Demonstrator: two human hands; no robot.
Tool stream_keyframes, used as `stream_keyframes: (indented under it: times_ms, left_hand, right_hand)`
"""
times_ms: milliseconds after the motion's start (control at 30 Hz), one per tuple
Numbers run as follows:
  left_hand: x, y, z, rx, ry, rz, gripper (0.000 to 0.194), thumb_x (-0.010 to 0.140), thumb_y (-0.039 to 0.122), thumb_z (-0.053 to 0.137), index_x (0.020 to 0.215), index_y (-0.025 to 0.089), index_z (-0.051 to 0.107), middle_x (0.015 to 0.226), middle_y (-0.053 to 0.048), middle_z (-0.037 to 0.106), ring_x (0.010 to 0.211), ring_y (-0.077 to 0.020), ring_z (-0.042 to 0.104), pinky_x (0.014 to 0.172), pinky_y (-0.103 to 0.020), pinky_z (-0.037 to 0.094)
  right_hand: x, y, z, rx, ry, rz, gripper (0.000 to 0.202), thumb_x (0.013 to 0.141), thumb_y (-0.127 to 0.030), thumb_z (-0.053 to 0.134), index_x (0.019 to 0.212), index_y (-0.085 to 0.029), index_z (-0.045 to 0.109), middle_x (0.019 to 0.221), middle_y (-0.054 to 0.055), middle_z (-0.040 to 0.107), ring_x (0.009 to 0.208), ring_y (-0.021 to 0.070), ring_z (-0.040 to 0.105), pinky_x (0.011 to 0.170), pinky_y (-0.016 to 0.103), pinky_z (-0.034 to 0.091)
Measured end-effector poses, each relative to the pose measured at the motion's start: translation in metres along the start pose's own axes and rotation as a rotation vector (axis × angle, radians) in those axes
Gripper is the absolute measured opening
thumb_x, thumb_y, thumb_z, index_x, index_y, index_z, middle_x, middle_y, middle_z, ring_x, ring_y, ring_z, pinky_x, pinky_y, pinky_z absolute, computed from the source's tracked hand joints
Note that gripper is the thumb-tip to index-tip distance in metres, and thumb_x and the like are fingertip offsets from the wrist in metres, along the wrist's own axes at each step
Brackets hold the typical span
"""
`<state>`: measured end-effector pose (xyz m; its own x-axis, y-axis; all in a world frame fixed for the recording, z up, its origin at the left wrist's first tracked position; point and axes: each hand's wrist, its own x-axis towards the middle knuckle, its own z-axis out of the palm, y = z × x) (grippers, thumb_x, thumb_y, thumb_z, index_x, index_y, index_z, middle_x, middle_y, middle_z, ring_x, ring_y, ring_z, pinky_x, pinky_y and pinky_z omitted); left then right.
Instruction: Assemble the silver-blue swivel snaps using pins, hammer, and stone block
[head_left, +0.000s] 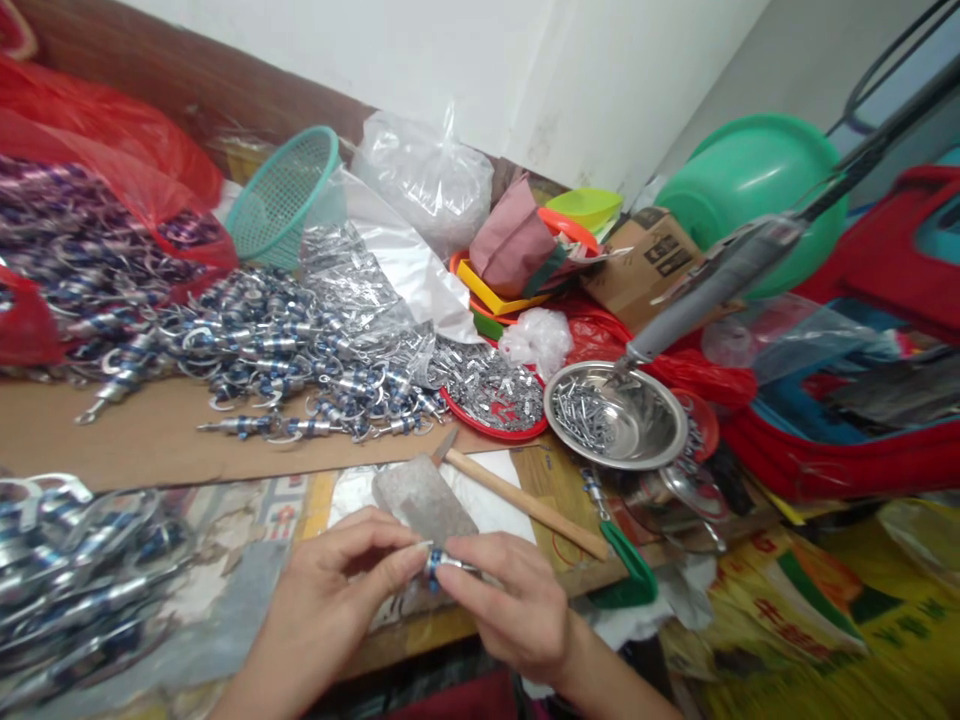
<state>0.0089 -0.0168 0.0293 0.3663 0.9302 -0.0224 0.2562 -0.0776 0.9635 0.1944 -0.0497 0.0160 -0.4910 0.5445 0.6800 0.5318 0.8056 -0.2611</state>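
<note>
A small blue-and-silver metal fitting is held between my two hands, just in front of a grey stone block. My left hand pinches its left end between thumb and fingers, where a thin pale edge shows. From the other side, my right hand grips it, with a narrow metal end sticking out between the fingers. Much of the fitting is covered by my fingertips. Behind my right hand lies a hammer with a wooden handle, its head by the stone block.
Similar fittings lie heaped on cardboard and at near left. A red tray holds small metal clips. A steel bowl contains metal pins, with a grey-handled tool above it. A green-handled item lies at the table edge.
</note>
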Motion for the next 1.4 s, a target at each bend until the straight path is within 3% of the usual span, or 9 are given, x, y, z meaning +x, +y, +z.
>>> stream_keyframes:
  times_ms: [200,333,533,600,767,900,1067,1200,1400]
  left_hand:
    - [0.002,0.000,0.001,0.060,-0.031,0.073,0.015,0.074,0.028,0.057,0.065,0.021,0.067,0.076,-0.002,0.064,0.076,-0.0165,0.060,0.070,-0.024,0.044]
    - [-0.002,-0.003,0.005,-0.087,-0.045,-0.103,0.012,0.071,0.031,0.060,0.073,0.021,0.068,0.078,-0.002,0.070,0.076,-0.0186,0.063,0.071,-0.026,0.048]
    - [-0.008,-0.010,0.013,-0.494,0.057,-0.260,0.059,0.062,0.030,0.070,0.117,0.021,0.048,0.086,-0.002,0.070,0.085,-0.0199,0.064,0.075,-0.027,0.052]
    - [-0.007,-0.014,0.012,-0.499,0.053,-0.263,0.062,0.066,0.032,0.067,0.121,0.020,0.041,0.083,-0.002,0.069,0.084,-0.0196,0.065,0.076,-0.027,0.052]
    - [-0.004,-0.018,0.006,-0.500,0.011,-0.294,0.069,0.069,0.034,0.064,0.126,0.018,0.031,0.082,-0.003,0.067,0.081,-0.0201,0.065,0.077,-0.028,0.051]
    - [-0.004,-0.017,0.002,-0.502,-0.019,-0.300,0.067,0.071,0.033,0.061,0.127,0.018,0.028,0.077,-0.001,0.065,0.076,-0.0185,0.064,0.071,-0.027,0.051]
    - [0.001,-0.021,0.000,-0.548,-0.065,-0.330,0.070,0.069,0.028,0.063,0.128,0.020,0.025,0.069,0.002,0.059,0.064,-0.0148,0.060,0.060,-0.025,0.049]
    - [0.007,-0.024,-0.003,-0.619,-0.051,-0.357,0.076,0.066,0.024,0.065,0.129,0.020,0.022,0.069,0.002,0.059,0.064,-0.0160,0.061,0.063,-0.030,0.050]
    - [0.011,-0.025,-0.006,-0.647,-0.022,-0.361,0.080,0.063,0.021,0.066,0.130,0.019,0.023,0.067,0.002,0.061,0.064,-0.0178,0.062,0.064,-0.034,0.051]
  right_hand:
    - [0.000,0.004,-0.001,-0.042,0.004,0.004,0.029,0.077,-0.004,0.046,0.102,-0.010,0.060,0.093,0.013,0.065,0.080,0.0179,0.061,0.065,0.028,0.051]
    - [0.000,-0.003,0.004,0.087,0.054,0.227,0.028,0.074,-0.005,0.053,0.098,-0.015,0.064,0.089,0.010,0.066,0.075,0.0155,0.062,0.064,0.025,0.052]
    - [0.016,-0.007,0.000,0.330,-0.044,0.564,0.015,0.074,-0.022,0.062,0.086,-0.016,0.070,0.074,0.006,0.068,0.064,0.0140,0.062,0.058,0.022,0.051]
    - [0.024,0.010,-0.008,0.250,-0.131,0.595,0.015,0.076,-0.025,0.060,0.084,-0.018,0.070,0.076,0.004,0.068,0.068,0.0137,0.063,0.062,0.021,0.050]
    - [0.044,0.096,-0.020,-0.517,-0.306,0.859,0.028,0.085,-0.017,0.042,0.108,-0.020,0.058,0.102,0.008,0.064,0.095,0.0179,0.058,0.082,0.029,0.043]
    - [0.051,0.145,-0.007,-0.588,-0.419,0.920,0.035,0.074,-0.009,0.053,0.109,-0.013,0.055,0.089,0.016,0.066,0.088,0.0284,0.061,0.075,0.039,0.044]
    - [0.057,0.164,0.001,-0.547,-0.453,0.911,0.040,0.068,-0.008,0.058,0.108,-0.010,0.054,0.090,0.019,0.065,0.087,0.0304,0.061,0.075,0.041,0.044]
    - [0.061,0.150,-0.006,-0.436,-0.393,0.865,0.023,0.072,-0.012,0.055,0.094,-0.012,0.062,0.094,0.013,0.065,0.089,0.0230,0.060,0.079,0.033,0.045]
    - [0.044,0.058,0.001,0.059,-0.229,0.581,0.011,0.077,-0.019,0.054,0.082,-0.016,0.063,0.077,0.003,0.066,0.069,0.0125,0.061,0.064,0.023,0.048]
